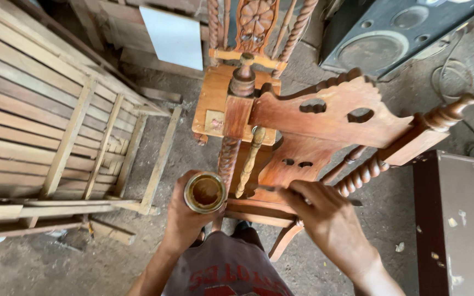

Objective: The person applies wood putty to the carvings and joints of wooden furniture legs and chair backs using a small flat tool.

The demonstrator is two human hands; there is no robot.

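A stack of pale slatted wooden frames (56,126) lies on the dusty floor, well off to the outer side of the left hand's fingers. The left hand (185,216) wraps its fingers closed around a small round metal tin of brown finish (205,192), held upright with its open mouth facing the camera, apparently so the liquid stays level and within easy reach. Just beyond those fingertips rises a carved reddish-brown wooden chair (325,118), tipped over so its pierced back panel faces up; its long axis runs from near the person's body away toward the top of the view, with the twisted posts and turned finials pointing left and right. The right hand (325,219) rests on the chair's lower rail, fingers bunched narrowly together and pressed to the wood as if pinching something small; whether they hold a brush or cloth cannot be told. Past the right fingers, farther out, sit a dark speaker cabinet (396,33) and a brown box-like cabinet (459,219) with a grey top.
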